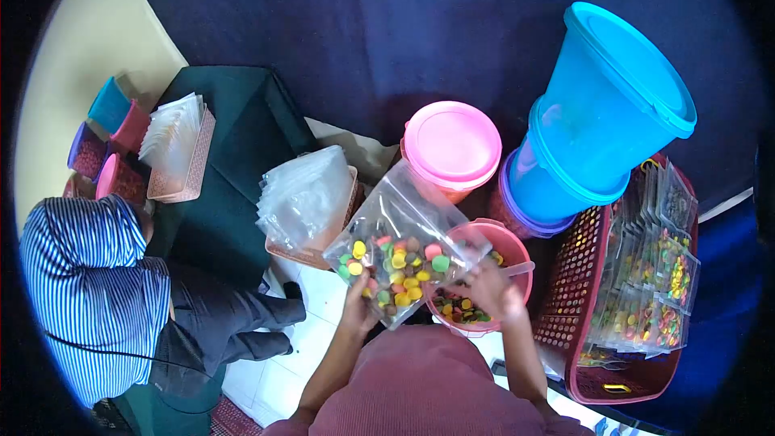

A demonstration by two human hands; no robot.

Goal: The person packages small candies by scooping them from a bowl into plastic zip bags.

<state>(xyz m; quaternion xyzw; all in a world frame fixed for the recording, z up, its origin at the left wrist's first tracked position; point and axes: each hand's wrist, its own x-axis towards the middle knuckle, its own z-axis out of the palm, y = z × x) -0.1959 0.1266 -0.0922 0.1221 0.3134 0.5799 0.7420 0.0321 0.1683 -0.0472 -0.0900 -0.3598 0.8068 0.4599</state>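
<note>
My left hand (359,307) is closed on the lower left edge of a clear plastic bag (404,206), which hangs tilted in front of me. Yellow, green, pink and brown round candies (404,270) fill its lower part. My right hand (498,295), smeared by motion, is at the bag's right side, over a pink bucket (525,282) of similar candies. A pale, see-through handle (518,269) sticks out beside this hand. Blur hides whether the fingers grip the handle, the bag's edge or neither.
Beyond the bag stands a pink-lidded tub (452,141); blue lidded buckets (617,89) are stacked right of it. A maroon basket (577,307) holds filled bags (646,291). Left are a basket of clear bags (307,198) and a person in a striped shirt (97,291).
</note>
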